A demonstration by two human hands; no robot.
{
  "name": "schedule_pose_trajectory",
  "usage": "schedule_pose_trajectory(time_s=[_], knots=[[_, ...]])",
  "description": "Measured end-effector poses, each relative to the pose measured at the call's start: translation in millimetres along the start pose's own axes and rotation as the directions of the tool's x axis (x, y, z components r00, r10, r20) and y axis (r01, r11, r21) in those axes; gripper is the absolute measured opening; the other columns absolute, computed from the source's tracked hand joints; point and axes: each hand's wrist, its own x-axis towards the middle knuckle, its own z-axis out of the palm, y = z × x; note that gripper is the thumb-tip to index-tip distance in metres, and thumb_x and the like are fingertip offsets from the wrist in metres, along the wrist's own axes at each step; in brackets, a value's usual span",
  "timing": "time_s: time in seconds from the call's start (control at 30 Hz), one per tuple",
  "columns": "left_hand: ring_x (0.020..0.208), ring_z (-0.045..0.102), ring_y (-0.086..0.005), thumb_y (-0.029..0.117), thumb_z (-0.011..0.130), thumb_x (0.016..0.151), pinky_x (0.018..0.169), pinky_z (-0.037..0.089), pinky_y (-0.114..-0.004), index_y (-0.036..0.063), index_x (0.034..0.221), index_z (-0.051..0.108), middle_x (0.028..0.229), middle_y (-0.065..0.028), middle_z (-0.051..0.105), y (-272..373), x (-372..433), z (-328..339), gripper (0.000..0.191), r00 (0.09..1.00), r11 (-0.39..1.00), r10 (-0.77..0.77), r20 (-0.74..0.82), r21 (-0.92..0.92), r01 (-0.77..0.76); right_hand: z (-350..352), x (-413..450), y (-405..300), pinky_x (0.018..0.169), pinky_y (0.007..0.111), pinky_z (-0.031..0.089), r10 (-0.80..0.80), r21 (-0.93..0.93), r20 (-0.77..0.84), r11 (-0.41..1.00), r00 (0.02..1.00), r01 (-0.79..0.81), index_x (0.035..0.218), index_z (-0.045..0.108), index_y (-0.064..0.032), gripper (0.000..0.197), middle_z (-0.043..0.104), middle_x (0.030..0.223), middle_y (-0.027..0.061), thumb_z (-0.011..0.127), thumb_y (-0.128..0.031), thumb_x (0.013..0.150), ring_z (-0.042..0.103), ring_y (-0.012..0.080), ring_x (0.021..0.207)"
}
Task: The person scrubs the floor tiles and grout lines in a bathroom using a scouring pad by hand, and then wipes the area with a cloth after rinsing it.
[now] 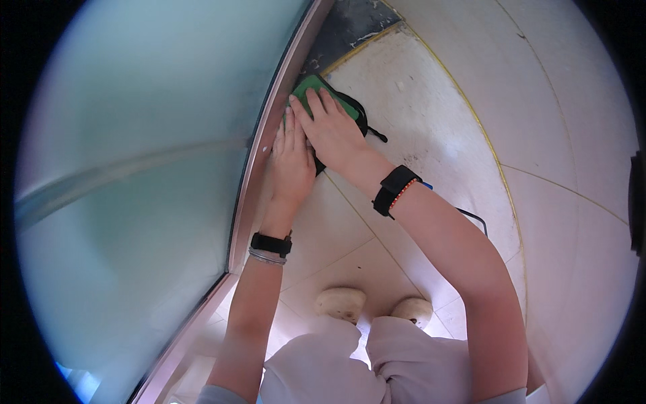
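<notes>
A green pouch-like item with black edging and a black strap point(348, 105) lies on the tiled floor against the bottom frame of a frosted glass panel. My right hand point(335, 132) rests flat over it, fingers slightly spread. Beside it my left hand point(294, 156) presses along the item's left edge, close to the frame, its fingertips touching those of the right. The palms hide part of the item. Whether either hand grips it cannot be told. Both wrists wear black bands.
The frosted glass panel point(151, 177) with its pinkish frame point(254, 166) stands at the left. A tiled wall point(570, 126) curves along the right. A dark stone slab point(348, 30) lies beyond the item. Two light shoes point(341, 303) are below, and a thin black cord point(474, 216) shows behind the right forearm.
</notes>
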Motion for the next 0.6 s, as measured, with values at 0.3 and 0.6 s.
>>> schedule_pose_trajectory(time_s=[0.3, 0.6], knots=[[0.135, 0.017, -0.0408, 0.007, 0.044, 0.087, 0.109, 0.021, -0.044, -0.0038, 0.141, 0.018, 0.146, -0.0240, 0.018, 5, -8, -1, 0.061, 0.995, 0.991, 0.029, 0.099, 0.129, -0.041, 20, -19, 5, 0.107, 0.041, 0.029, -0.024, -0.252, -0.024, 0.968, 0.999, 0.017, 0.131, 0.041, 0.0018, 0.050, 0.036, 0.138, 0.0218, 0.046, -0.016, 0.085, 0.033, 0.0346, 0.130], [0.136, 0.015, -0.0402, 0.020, 0.051, 0.086, 0.110, 0.015, -0.050, -0.0052, 0.139, 0.024, 0.147, -0.0209, 0.019, 54, -98, 21, 0.065, 0.962, 0.988, 0.080, 0.260, 0.107, -0.111, -6, -139, -12, 0.109, 0.042, 0.025, -0.018, -0.282, 0.096, 0.958, 0.995, 0.045, 0.128, 0.041, 0.0078, 0.055, 0.036, 0.136, 0.0283, 0.049, -0.018, 0.080, 0.032, 0.0385, 0.129]])
